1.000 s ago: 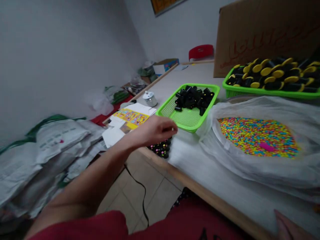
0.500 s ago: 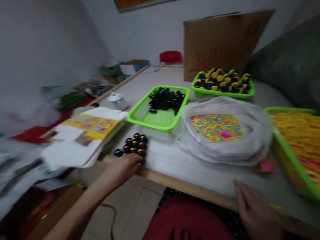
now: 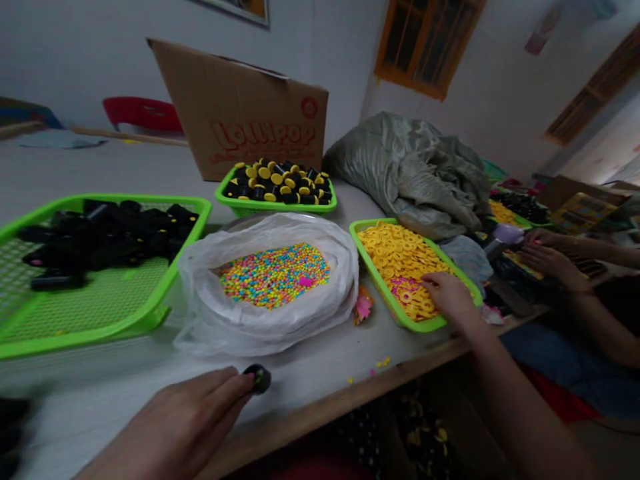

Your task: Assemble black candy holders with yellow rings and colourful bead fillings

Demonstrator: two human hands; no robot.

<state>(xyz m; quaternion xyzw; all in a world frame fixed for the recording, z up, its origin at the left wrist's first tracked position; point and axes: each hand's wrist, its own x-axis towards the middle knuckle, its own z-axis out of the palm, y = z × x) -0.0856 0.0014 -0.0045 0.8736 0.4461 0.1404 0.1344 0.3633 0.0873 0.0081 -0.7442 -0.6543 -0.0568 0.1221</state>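
L hand [image 3: 175, 427] is pinching a blk cap [image 3: 259, 379] at its fingertips over the bench [image 3: 125, 393], while R hand [image 3: 450, 298] is resting open on yellow rings [image 3: 400, 257] in a green tray [image 3: 381, 295] right under it.

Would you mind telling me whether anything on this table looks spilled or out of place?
A few tiny yellow and pink beads lie loose on the table near its wooden edge, outside the plastic bag of beads, so they look spilled.
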